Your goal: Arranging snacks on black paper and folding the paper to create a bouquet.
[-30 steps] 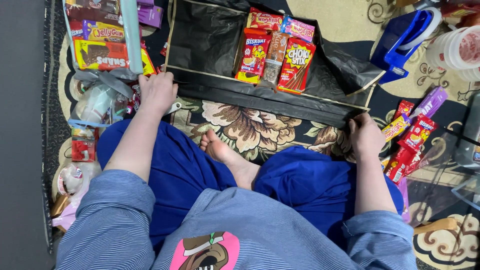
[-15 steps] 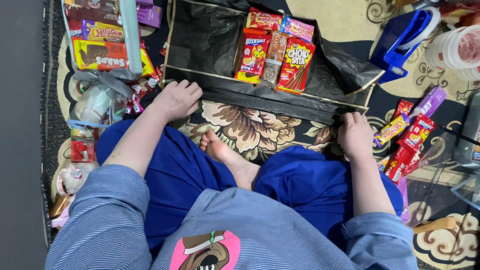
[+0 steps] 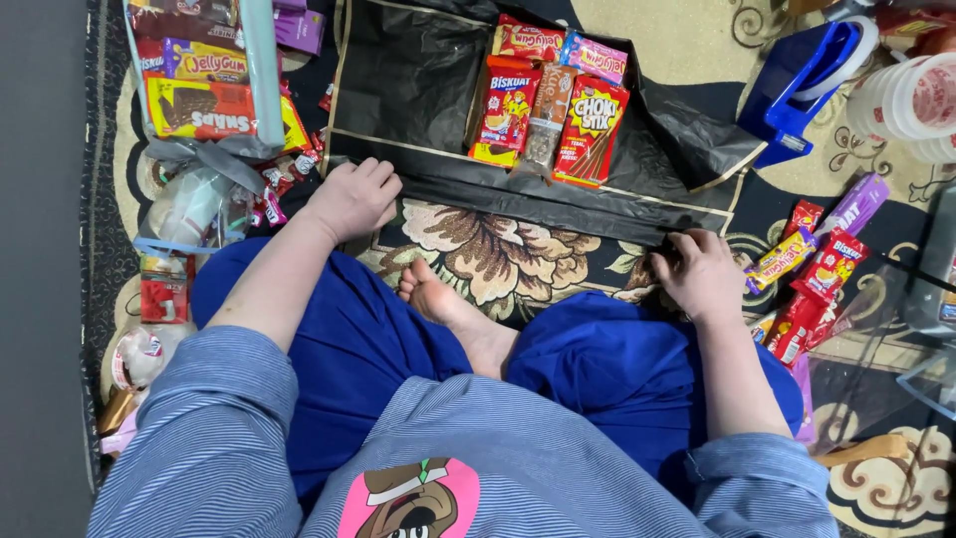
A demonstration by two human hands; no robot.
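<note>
A shallow box lined with black plastic lies on the carpet in front of me. Several snack packets stand in a row at its far middle. My left hand sits at the box's near left corner, fingers curled over the liner edge. At the near right corner, my right hand curls its fingers on the black plastic edge. My bare foot rests between my blue-clad knees.
A light blue basket of snack boxes and loose candy stands at the far left. More packets lie right of my right hand. A blue tape dispenser and stacked plastic cups are at the far right.
My left hand moved right from the candy pile to the box's near left corner. My right hand shifted slightly forward onto the liner's right corner.
</note>
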